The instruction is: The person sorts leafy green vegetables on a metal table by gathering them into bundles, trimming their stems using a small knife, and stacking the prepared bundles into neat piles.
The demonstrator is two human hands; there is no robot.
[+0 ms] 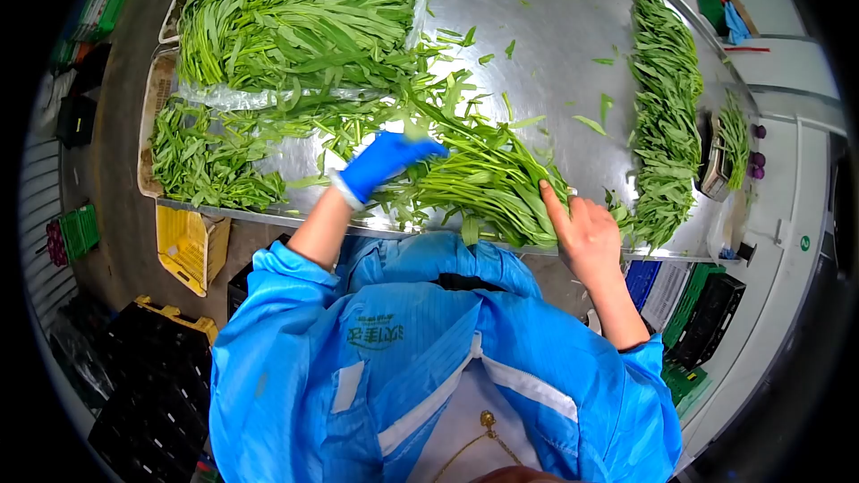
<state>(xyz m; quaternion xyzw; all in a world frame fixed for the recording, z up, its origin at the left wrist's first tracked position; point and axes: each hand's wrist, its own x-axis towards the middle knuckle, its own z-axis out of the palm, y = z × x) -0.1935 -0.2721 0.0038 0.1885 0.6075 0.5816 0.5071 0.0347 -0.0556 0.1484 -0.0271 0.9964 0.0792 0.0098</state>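
Note:
A loose bunch of water spinach point(488, 174), with long narrow leaves and pale green stems, lies at the near edge of the steel table. My right hand point(586, 231), bare, grips its right end, with a finger stretched over the top and the other fingers partly hidden. At the bunch's left end is my left hand point(386, 164) in a blue glove. Its fingers point right, stretched out, with a blurred bit of leaf beside them. Whether the glove touches the stems I cannot tell. Loose leaves and trimmings lie around and under the glove.
A large heap of greens point(304, 18) rests on plastic sheeting at upper left, above a smaller leaf pile point(210, 161). Stacked greens point(667, 116) line the right side beside a scale point(716, 165). Below the steel table point(555, 54) stands a yellow crate point(191, 250).

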